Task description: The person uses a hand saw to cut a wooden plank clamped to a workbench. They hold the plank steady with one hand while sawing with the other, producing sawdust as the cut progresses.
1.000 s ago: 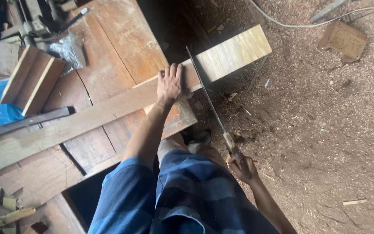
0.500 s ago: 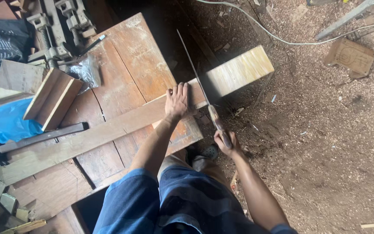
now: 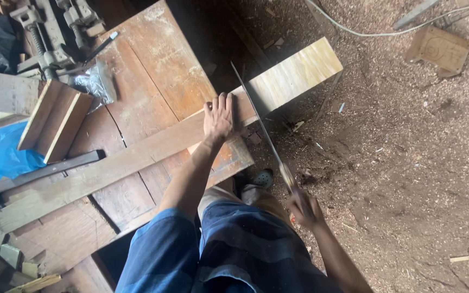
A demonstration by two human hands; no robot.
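One long pale plank (image 3: 137, 154) lies across your workbench (image 3: 153, 70), its end jutting out over the sawdust floor (image 3: 408, 163). Your left hand (image 3: 218, 116) presses flat on it, fingers spread. One handsaw (image 3: 261, 127) sits in the cut — your right hand (image 3: 302, 208) clamps its handle, blurred.

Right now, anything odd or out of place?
Nothing broken. The plank lies askew across the workbench, its pale end overhanging the floor, which is thick with sawdust. Left hand pins it; right hand holds the saw.
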